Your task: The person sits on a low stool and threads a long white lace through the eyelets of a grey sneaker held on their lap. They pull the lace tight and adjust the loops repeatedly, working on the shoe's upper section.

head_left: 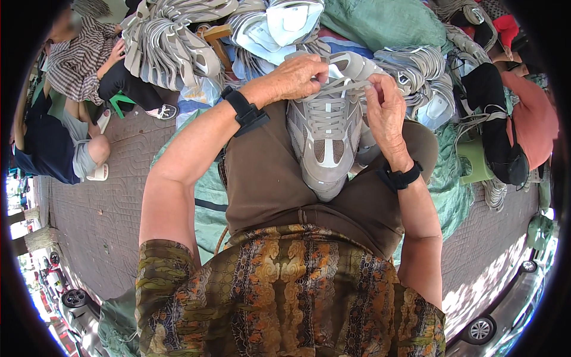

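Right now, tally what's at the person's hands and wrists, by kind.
Grey sneaker on the lap: 1
Grey shoelace pinched between left hand and right hand: 1
Black wrist straps: 2
Total: 4

Lap: the person's lap (267, 178), in brown cloth, carries the grey sneaker (324, 134), which lies along it with the toe toward the body.
Ground: a paved floor (101, 214) of small grey blocks, seen on the left and at the lower right.
Sheet: a green tarp (205, 196) is spread on the paved floor, under and beside the legs.
Heap: bundles of grey shoe uppers (172, 41) lie piled in front of the knees, and more of them at the right (416, 71).
Sack: a green bag (386, 21) lies on top of the heap.
Stool: a small green stool (122, 101) stands on the paved floor at the left.
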`<act>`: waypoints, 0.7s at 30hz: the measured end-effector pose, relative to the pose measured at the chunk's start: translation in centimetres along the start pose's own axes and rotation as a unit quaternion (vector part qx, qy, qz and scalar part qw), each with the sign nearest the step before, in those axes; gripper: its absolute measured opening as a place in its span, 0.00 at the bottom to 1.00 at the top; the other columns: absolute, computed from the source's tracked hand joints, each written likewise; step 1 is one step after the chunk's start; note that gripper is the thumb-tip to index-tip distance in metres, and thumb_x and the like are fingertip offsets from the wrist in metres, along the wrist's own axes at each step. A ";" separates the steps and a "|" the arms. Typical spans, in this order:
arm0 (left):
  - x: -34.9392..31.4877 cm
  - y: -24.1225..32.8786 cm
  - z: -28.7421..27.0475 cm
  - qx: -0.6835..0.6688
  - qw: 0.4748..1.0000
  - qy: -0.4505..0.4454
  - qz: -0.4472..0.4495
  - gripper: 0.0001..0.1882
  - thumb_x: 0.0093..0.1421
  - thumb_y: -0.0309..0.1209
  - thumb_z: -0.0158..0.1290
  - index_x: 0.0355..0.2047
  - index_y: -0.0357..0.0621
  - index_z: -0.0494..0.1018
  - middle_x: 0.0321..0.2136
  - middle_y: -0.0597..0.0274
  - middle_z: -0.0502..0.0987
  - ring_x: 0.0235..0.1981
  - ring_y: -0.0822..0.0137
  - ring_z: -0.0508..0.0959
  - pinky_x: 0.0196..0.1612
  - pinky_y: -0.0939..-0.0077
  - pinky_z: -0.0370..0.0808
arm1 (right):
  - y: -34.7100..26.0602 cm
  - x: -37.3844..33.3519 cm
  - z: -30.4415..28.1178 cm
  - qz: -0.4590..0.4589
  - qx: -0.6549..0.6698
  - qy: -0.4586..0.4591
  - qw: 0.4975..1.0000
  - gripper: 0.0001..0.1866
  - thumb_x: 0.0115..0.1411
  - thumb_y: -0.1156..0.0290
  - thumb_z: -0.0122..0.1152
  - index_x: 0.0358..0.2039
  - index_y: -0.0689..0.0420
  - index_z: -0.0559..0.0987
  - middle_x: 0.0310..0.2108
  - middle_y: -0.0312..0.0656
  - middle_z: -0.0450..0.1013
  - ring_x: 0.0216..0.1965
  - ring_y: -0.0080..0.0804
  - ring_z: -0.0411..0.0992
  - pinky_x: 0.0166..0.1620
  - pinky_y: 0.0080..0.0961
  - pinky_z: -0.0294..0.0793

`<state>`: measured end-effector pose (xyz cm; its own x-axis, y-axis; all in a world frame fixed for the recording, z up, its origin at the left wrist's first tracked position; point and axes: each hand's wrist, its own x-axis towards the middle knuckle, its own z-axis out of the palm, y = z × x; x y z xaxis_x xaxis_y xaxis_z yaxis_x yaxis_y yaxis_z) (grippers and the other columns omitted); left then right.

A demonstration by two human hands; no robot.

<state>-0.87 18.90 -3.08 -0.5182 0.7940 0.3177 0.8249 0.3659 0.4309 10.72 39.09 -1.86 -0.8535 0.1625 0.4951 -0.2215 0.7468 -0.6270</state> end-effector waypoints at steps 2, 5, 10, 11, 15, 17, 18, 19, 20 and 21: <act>-0.3 -0.4 0.4 0.005 1.000 0.011 0.012 0.04 0.50 0.27 0.49 0.27 0.42 0.68 0.29 0.55 0.71 0.36 0.54 0.71 0.38 0.60 0.67 | -0.5 -0.6 0.0 0.105 0.076 -0.043 0.991 0.09 0.58 0.71 0.52 0.39 0.58 0.73 0.31 0.47 0.72 0.31 0.40 0.72 0.37 0.32 0.69; 0.1 0.2 0.1 0.023 1.000 0.020 -0.005 0.04 0.50 0.26 0.48 0.27 0.41 0.67 0.27 0.55 0.72 0.33 0.53 0.72 0.36 0.59 0.67 | 0.4 -1.7 1.1 0.116 0.123 -0.026 0.985 0.10 0.59 0.71 0.50 0.41 0.58 0.71 0.32 0.47 0.73 0.31 0.40 0.72 0.38 0.32 0.70; -0.5 1.5 -2.8 0.072 0.997 -0.001 0.001 0.04 0.54 0.26 0.48 0.27 0.40 0.66 0.21 0.54 0.72 0.28 0.52 0.74 0.33 0.58 0.68 | 0.4 -2.2 1.8 0.151 0.170 -0.049 0.973 0.10 0.58 0.73 0.49 0.41 0.58 0.71 0.29 0.46 0.73 0.27 0.36 0.71 0.35 0.30 0.70; -1.0 1.7 -3.6 0.088 0.996 -0.010 -0.001 0.04 0.54 0.27 0.48 0.28 0.40 0.65 0.21 0.54 0.72 0.27 0.52 0.74 0.32 0.58 0.68 | 0.5 -2.1 1.9 0.161 0.181 -0.054 0.969 0.10 0.58 0.73 0.49 0.40 0.58 0.71 0.28 0.46 0.73 0.27 0.35 0.71 0.34 0.30 0.70; -3.7 0.7 -7.5 0.034 0.991 -0.087 -0.094 0.07 0.56 0.29 0.46 0.33 0.41 0.67 0.21 0.53 0.70 0.25 0.52 0.71 0.31 0.61 0.67 | 0.4 -2.0 3.4 0.112 0.194 -0.065 0.972 0.03 0.63 0.76 0.46 0.37 0.58 0.69 0.23 0.31 0.67 0.23 0.14 0.61 0.26 0.13 0.64; -4.9 0.3 -8.8 -0.058 0.975 -0.116 -0.179 0.05 0.54 0.27 0.46 0.31 0.40 0.67 0.18 0.57 0.67 0.22 0.59 0.69 0.29 0.66 0.66 | 1.0 -1.7 4.0 0.110 0.195 -0.064 0.972 0.04 0.62 0.77 0.47 0.37 0.58 0.69 0.24 0.31 0.67 0.23 0.13 0.61 0.27 0.13 0.64; -5.5 0.1 -9.2 -0.104 0.961 -0.129 -0.221 0.04 0.54 0.26 0.46 0.30 0.40 0.67 0.17 0.59 0.66 0.21 0.63 0.68 0.28 0.69 0.65 | 1.1 -1.5 4.2 0.108 0.196 -0.064 0.973 0.04 0.62 0.77 0.47 0.38 0.58 0.69 0.24 0.31 0.67 0.23 0.13 0.61 0.27 0.13 0.64; -6.2 -0.6 -8.9 -0.115 0.964 -0.105 -0.218 0.03 0.53 0.24 0.45 0.29 0.39 0.67 0.16 0.65 0.64 0.19 0.72 0.64 0.26 0.75 0.63 | 1.1 -1.4 4.3 0.096 0.187 -0.059 0.976 0.04 0.62 0.77 0.47 0.38 0.58 0.69 0.24 0.31 0.67 0.24 0.13 0.61 0.27 0.13 0.63; -6.5 -0.8 -8.6 -0.078 0.971 -0.080 -0.211 0.04 0.53 0.24 0.46 0.30 0.39 0.68 0.16 0.65 0.65 0.19 0.72 0.65 0.26 0.75 0.64 | 1.1 -1.2 4.4 0.084 0.179 -0.054 0.979 0.04 0.61 0.78 0.48 0.37 0.59 0.69 0.24 0.30 0.67 0.24 0.13 0.61 0.27 0.13 0.63; -6.8 -1.0 -8.2 -0.043 0.976 -0.054 -0.205 0.04 0.54 0.24 0.46 0.30 0.39 0.68 0.16 0.65 0.65 0.19 0.72 0.66 0.26 0.76 0.65 | 0.9 -1.1 4.3 0.072 0.169 -0.050 0.982 0.05 0.61 0.78 0.49 0.37 0.59 0.69 0.24 0.30 0.67 0.24 0.13 0.61 0.27 0.13 0.63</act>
<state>-0.06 9.14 1.24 -0.7700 0.6378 0.0156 0.5289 0.6245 0.5747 9.39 36.81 -5.54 -0.9260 0.1734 0.3352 -0.2245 0.4611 -0.8585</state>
